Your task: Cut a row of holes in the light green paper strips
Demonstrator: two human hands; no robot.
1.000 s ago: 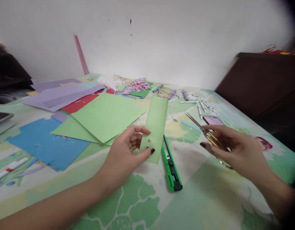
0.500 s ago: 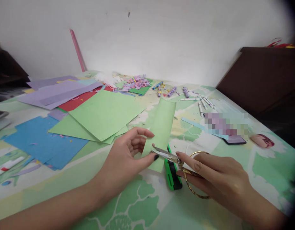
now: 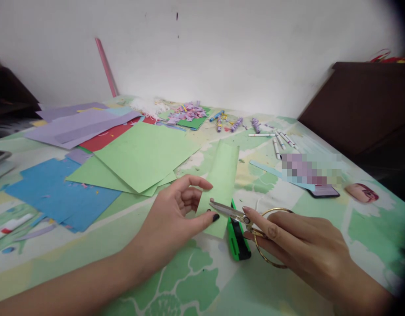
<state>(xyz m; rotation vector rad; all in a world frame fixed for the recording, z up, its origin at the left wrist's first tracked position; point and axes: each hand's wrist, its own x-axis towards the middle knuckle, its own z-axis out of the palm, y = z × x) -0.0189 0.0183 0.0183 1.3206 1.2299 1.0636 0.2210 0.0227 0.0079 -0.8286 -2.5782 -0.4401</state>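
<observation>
1. Two bare hands are apart above the patterned table (image 3: 255, 289): the left hand (image 3: 176, 215) has the long pale-green paper strip (image 3: 224, 173) clamped between thumb and fingers near its near end; the right hand (image 3: 308, 245) is closed round the gold-handled metal scissors (image 3: 233, 213).
2. The strip's long axis runs toward the table's far edge, leaning slightly right.
3. The scissors cross it, tips pointing left over its near part.
4. The green-and-black plastic cutter (image 3: 237, 241) sits partly hidden beside it.
5. White markers (image 3: 284, 141) lie toward the table's right edge.

Paper sheets (image 3: 146, 153) lie left of the strip (image 3: 224, 166).
</observation>
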